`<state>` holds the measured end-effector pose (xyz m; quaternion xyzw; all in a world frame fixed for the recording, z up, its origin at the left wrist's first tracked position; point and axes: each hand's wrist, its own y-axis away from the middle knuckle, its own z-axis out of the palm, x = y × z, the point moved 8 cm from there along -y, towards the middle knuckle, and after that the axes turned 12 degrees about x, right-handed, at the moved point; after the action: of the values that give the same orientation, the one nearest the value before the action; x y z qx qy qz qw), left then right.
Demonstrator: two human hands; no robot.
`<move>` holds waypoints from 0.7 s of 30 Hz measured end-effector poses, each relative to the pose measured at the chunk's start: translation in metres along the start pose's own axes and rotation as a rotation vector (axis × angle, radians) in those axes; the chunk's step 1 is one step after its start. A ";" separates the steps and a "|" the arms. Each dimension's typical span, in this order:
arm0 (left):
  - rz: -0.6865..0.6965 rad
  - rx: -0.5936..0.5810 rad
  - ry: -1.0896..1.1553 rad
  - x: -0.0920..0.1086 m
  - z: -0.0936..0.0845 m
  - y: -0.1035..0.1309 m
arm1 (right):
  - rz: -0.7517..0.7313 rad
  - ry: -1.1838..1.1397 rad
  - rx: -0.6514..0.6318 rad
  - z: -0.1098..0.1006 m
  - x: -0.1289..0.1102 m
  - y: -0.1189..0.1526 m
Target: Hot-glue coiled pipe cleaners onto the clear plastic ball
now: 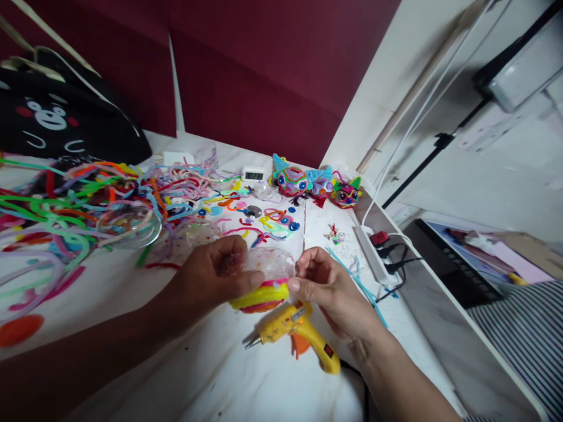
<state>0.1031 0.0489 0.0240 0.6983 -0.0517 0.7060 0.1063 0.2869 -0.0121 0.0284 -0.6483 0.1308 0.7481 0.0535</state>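
Between my two hands sits a clear plastic ball (273, 264), its lower part wrapped in yellow, pink and orange pipe cleaners (259, 297). My left hand (224, 266) grips its left side, thumb across the front and fingers curled behind. On the right side, the thumb and fingertips of my right hand (323, 284) are pinched at the ball's edge, by the pink band; whether a loose end is between them I cannot tell. Just below, a yellow glue gun (292, 328) lies on the table with its metal nozzle pointing left and an orange trigger.
Tangled pipe cleaners (79, 205) and a clear plastic half-shell (129, 227) cover the left. Behind are a small digital clock (253, 174) and decorated animal-head balls (292, 179). A power strip (373, 255) with cords lines the right edge; a black bag (57, 111) stands back left.
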 end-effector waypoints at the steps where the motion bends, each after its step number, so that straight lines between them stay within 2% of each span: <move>1: 0.013 -0.010 0.010 0.001 0.001 0.000 | -0.019 -0.006 -0.009 0.001 -0.001 0.000; 5: 0.029 -0.061 0.055 0.004 0.005 0.003 | 0.116 -0.131 -0.200 0.021 0.005 0.005; 7: 0.018 -0.053 0.051 0.005 0.005 0.005 | 0.191 -0.207 -0.249 0.028 0.008 0.007; 12: 0.032 -0.044 -0.001 0.010 0.006 0.010 | 0.237 -0.253 -0.223 0.029 0.013 0.006; 21: 0.055 -0.150 0.109 -0.004 0.014 0.000 | 0.194 -0.369 -0.238 0.026 0.020 0.007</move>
<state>0.1169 0.0458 0.0201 0.6472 -0.1177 0.7397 0.1417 0.2574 -0.0134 0.0132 -0.4866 0.0915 0.8658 -0.0724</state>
